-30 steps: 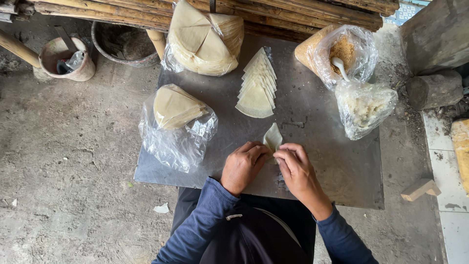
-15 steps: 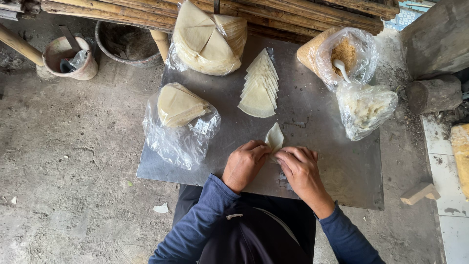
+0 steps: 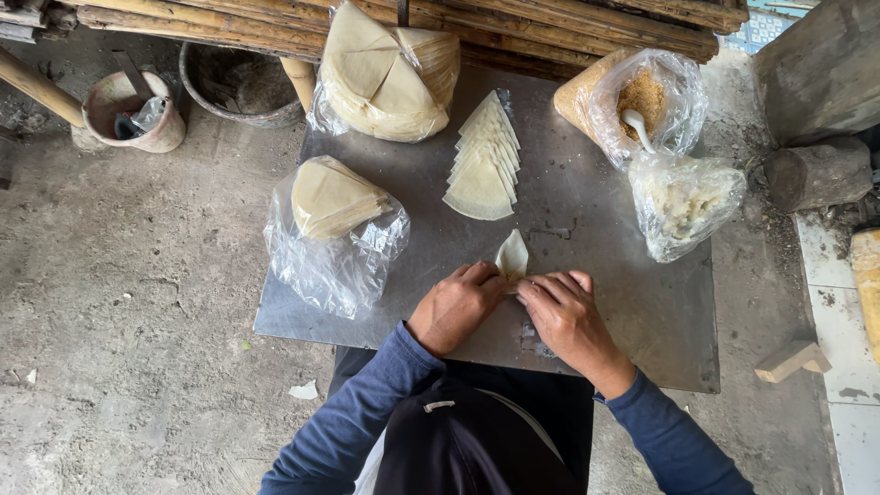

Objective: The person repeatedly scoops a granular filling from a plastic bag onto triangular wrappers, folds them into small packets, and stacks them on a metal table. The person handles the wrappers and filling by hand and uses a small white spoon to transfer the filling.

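Note:
My left hand (image 3: 456, 305) and my right hand (image 3: 566, 314) meet at the near middle of a metal sheet (image 3: 587, 206), both pinching a small pale wrapper (image 3: 512, 256) that is folded and points away from me. Beyond it lies a fanned row of quarter-round wrappers (image 3: 484, 160). To the left a stack of the same wrappers (image 3: 332, 197) rests in an open clear plastic bag. A bigger bagged stack (image 3: 390, 73) sits at the far edge.
At the right of the sheet stand a bag of brown crumbs with a white spoon (image 3: 642, 105) and a bag of whitish filling (image 3: 686, 202). Bamboo poles (image 3: 550, 18) run along the back. Two buckets (image 3: 137, 110) sit on the dirt floor left. A wood block (image 3: 788, 359) lies right.
My hands have stayed on the folded wrapper, shifting slightly as the fingers work its lower edge. Nothing else on the sheet has moved.

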